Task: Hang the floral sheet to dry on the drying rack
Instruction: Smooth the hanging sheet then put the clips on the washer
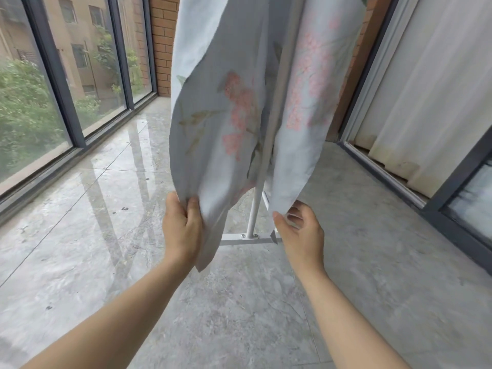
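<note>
Now your left hand (182,227) is gripping and your right hand (300,235) pinching the hanging pale blue floral sheet (231,115); you should be tugging both sides level over the white metal drying rack (252,219).

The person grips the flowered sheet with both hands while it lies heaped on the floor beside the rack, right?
Not quite. The head view shows the sheet hanging, not heaped on the floor: it drapes down on either side of the rack. The left hand and right hand do both grip its lower edge.
</note>
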Demonstrator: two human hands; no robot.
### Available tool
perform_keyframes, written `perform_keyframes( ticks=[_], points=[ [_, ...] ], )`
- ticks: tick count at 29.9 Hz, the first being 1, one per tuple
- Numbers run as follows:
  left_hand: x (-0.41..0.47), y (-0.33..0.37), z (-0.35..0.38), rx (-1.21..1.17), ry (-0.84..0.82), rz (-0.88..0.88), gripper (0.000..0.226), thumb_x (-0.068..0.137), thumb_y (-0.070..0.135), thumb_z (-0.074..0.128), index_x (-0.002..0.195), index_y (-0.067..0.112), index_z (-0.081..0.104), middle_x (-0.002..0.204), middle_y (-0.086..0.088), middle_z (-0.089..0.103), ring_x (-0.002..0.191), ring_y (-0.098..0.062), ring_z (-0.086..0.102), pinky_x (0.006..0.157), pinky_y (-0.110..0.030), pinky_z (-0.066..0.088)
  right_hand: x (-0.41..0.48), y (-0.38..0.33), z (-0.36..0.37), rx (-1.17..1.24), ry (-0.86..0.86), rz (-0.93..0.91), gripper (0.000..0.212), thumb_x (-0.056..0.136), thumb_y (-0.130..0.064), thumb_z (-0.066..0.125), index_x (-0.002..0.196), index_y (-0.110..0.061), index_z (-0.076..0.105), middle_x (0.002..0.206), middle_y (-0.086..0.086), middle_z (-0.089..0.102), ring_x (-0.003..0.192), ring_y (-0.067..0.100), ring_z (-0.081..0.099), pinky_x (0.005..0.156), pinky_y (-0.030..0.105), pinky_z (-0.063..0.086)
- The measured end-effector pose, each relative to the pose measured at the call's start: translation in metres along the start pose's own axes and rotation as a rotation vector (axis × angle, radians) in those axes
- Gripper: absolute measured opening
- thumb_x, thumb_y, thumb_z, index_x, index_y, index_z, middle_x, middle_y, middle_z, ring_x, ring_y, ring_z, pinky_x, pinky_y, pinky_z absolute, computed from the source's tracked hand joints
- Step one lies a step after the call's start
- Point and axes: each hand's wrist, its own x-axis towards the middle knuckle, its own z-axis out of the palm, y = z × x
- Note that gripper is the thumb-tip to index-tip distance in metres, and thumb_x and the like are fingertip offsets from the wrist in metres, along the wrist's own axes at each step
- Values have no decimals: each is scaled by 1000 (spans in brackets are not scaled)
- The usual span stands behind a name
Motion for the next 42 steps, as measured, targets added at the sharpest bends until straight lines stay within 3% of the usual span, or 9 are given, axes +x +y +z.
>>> perform_keyframes(
  ticks=[3,5,8,13,18,21,27,33,42],
  points=[
    [-3,-1,-4,-44,-63,30,28,91,37,56,94,10,51,79,-2,55,69,-11,49,58,-15,38,7,1,13,-140,-29,42,38,83,-39,67,114,-16,63,110,-5,61,101,11,57,87,31,48],
    [-8,-3,-9,-44,-124,34,32,80,42,68,91,14,56,79,2,60,67,-5,53,55,-14,41,11,1,20,-243,-32,46,22,88,-34,60,86,-12,63,89,0,62,83,16,57,72,31,46],
    [-10,-14,-13,118,-265,82,22,75,22,77,72,12,58,67,-4,63,61,-10,55,51,-14,40,10,2,22,-215,11,40,38,91,-21,52,57,-10,40,57,4,47,54,22,43,55,33,33],
    [-11,-24,-18,145,-367,53,3,88,14,60,91,13,61,83,0,67,79,-7,61,60,-17,43,-21,15,7,-246,-84,-61,43,93,-26,54,64,4,47,60,21,55,60,37,54,53,42,41],
    [-22,-30,-15,162,-469,5,18,85,11,63,89,28,57,82,9,66,77,-4,62,61,-12,44,-36,26,2,-273,-133,-105,37,89,-23,63,65,4,56,60,15,59,61,31,58,55,40,46],
    [-27,-36,-12,151,-466,-44,15,78,15,71,86,25,65,81,8,71,79,-9,68,74,-32,55,-49,25,6,-253,-180,-76,31,88,-21,64,66,0,58,61,11,63,64,26,63,62,37,48],
    [-42,-38,-6,232,-529,3,14,76,9,70,62,11,66,59,0,66,54,-8,58,56,-21,44,-62,27,11,-312,-222,-114,29,88,-18,64,63,-4,56,58,4,61,59,21,58,59,33,46],
    [-54,-43,-2,288,-592,39,37,77,7,67,50,28,53,50,15,55,53,4,53,52,-9,34,-71,36,10,-374,-243,-109,38,87,-15,65,56,-8,43,56,9,54,54,24,50,52,36,40],
    [-57,-56,-3,382,-588,-4,16,80,10,65,65,8,63,64,-4,65,66,-18,60,60,-28,44,-81,48,12,-367,-216,-123,45,87,-12,63,55,-19,31,53,-4,41,51,13,39,51,31,36]
  ],
)
